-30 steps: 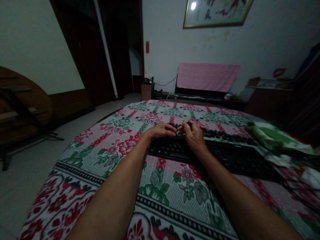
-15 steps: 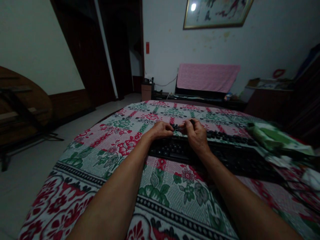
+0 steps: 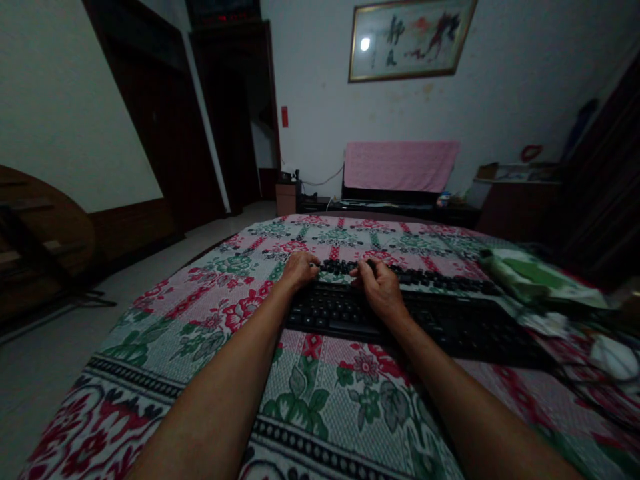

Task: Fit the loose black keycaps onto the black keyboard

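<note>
Left hand [image 3: 300, 270] and right hand [image 3: 381, 287] are curled; whether gripping, I cannot tell. Black keycaps [image 3: 337, 267] lie between them, the keyboard [image 3: 330, 310] on their near side, a green-and-white packet [image 3: 537, 275] farther right, contents unclear.

A pink rectangular cloth towel [image 3: 400, 167] is draped over a black panel [image 3: 385, 195]. Above the towel, a gold-framed rectangular picture [image 3: 411, 40] is hung. Left of the towel and higher, a narrow red strip [image 3: 285, 117] is fixed; right of the towel and nearer, a green-and-white packet [image 3: 543, 277] is seen.
</note>
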